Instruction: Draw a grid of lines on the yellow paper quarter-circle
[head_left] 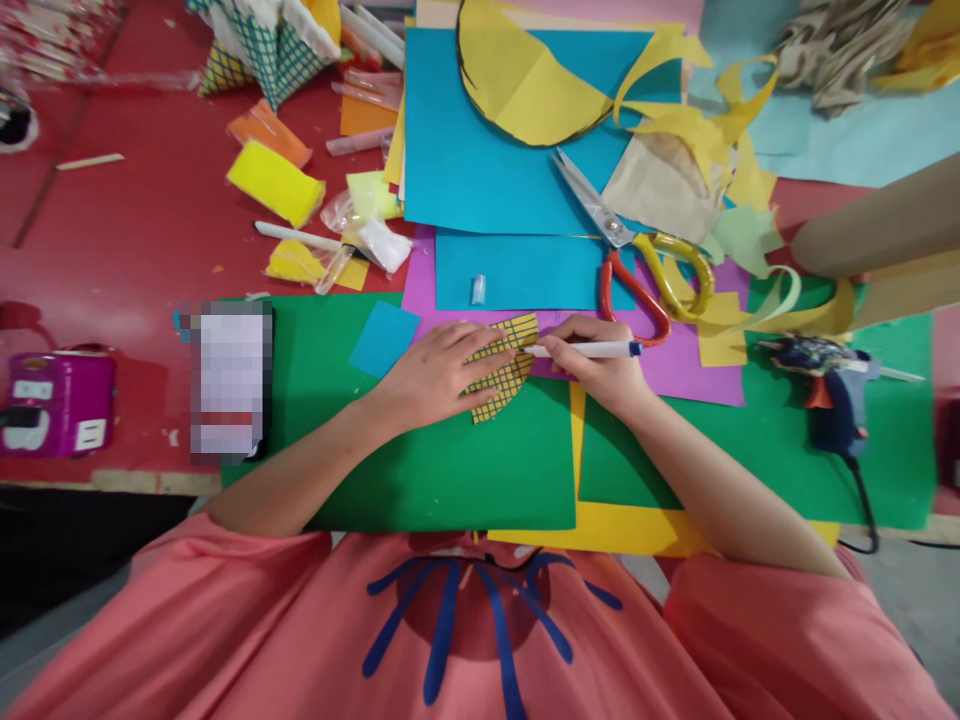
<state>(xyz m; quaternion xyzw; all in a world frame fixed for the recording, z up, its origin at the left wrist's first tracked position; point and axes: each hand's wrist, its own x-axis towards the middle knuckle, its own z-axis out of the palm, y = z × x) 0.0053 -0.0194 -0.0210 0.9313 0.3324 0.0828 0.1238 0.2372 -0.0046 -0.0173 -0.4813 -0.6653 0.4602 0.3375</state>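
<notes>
My left hand (431, 375) lies flat, fingers a little apart, on a curved yellow paper piece (512, 385) marked with a dark grid. Between the fingers of my right hand (600, 370) is a white marker (589, 350) with a dark blue end, its tip at the paper's right side. Beneath both hands are green sheets (450, 470) and a purple sheet (675, 365). A small clear cap (478, 289) rests on the blue sheet just above my hands. Scissors (616, 235) with one red and one yellow handle lie beyond my right hand.
A glue gun (836, 385) with its cord lies at the right, below a cardboard tube (877, 225). At the left are a phone (231, 380) and a purple box (64, 400). A yellow half-round paper (529, 75), paper strips and yellow clay packs (276, 184) lie farther back.
</notes>
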